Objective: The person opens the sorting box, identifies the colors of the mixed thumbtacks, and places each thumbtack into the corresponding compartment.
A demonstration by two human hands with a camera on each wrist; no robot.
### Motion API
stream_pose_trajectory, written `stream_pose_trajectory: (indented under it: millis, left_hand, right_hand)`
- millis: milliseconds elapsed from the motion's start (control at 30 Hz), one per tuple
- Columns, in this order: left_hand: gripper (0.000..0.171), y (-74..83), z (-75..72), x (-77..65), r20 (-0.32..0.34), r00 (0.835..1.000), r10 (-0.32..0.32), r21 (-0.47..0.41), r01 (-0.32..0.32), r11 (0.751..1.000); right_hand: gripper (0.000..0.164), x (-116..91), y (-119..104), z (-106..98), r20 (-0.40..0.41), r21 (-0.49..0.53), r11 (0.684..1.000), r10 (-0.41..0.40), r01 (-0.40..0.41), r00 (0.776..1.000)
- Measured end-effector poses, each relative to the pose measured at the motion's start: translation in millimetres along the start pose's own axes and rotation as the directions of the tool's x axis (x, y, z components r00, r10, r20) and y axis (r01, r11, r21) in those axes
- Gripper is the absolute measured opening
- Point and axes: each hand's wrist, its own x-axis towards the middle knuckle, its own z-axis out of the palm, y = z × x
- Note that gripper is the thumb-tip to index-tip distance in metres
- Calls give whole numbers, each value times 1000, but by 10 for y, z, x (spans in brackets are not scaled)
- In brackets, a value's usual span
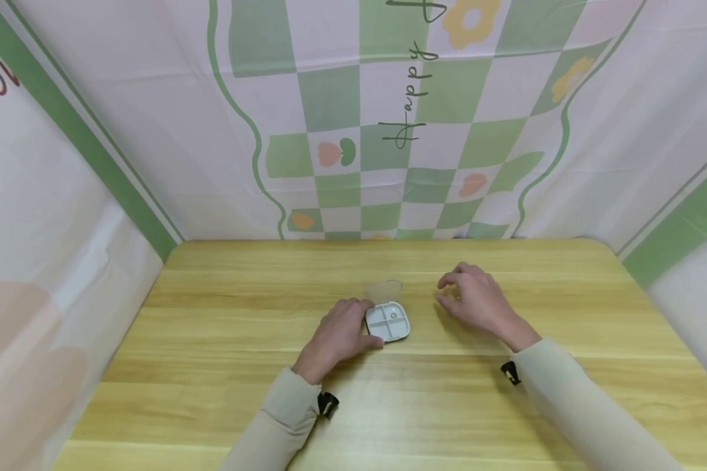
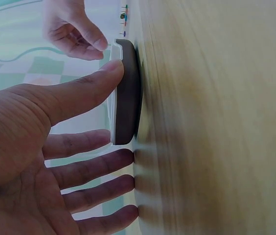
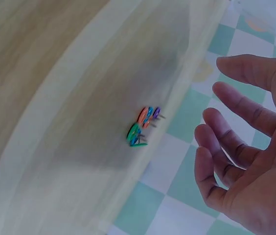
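Note:
A small white pill box [image 1: 387, 321] with four-part dividers lies on the table, its clear lid [image 1: 384, 290] swung back to the far side. One tiny round piece [image 1: 393, 315] sits in its far right compartment. My left hand [image 1: 342, 329] holds the box from the left, thumb at the near edge and index finger at the far left corner. In the left wrist view the box's dark underside [image 2: 128, 93] shows. My right hand [image 1: 476, 297] hovers to the right of the box, thumb and fingers apart, nothing between them. Several coloured thumbtacks [image 3: 140, 125] lie close by it.
The wooden table [image 1: 241, 392] ends at a hanging cloth [image 1: 330, 98] with green checks along its back edge. More cloth [image 1: 65, 196] hangs at the left side. Each wrist carries a black strap piece, such as the one at the left cuff [image 1: 328, 405].

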Motion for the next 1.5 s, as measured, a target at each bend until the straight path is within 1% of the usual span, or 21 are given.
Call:
stream_pose_trajectory:
  millis: [267, 433, 767, 933, 1167, 1500]
  left_hand:
    - [70, -10, 3, -5, 2, 1000, 3, -4, -3, 1000]
    - [70, -11, 6, -3, -3, 1000, 8, -1, -8, 1000]
    - [70, 0, -7, -2, -2, 1000, 5, -7, -5, 1000]
    - [70, 0, -5, -4, -1, 1000, 6, -1, -6, 1000]
    - [70, 4, -6, 0, 2, 1000, -4, 0, 4, 1000]
    - [70, -3, 2, -5, -3, 1000, -7, 1, 7, 1000]
  right_hand:
    - [29, -35, 101, 2, 43, -47, 997, 65, -63, 997]
    - [29, -67, 157, -17, 53, -75, 993, 93, -89, 994]
    - [24, -91, 231, -52, 60, -75, 989, 130, -125, 990]
    - [18, -104, 248, -53, 71, -67, 986, 157, -152, 985]
    - [9, -125, 273, -42, 79, -51, 983, 178, -174, 981]
    - [8, -123, 300, -30, 67, -65, 983, 176, -171, 982]
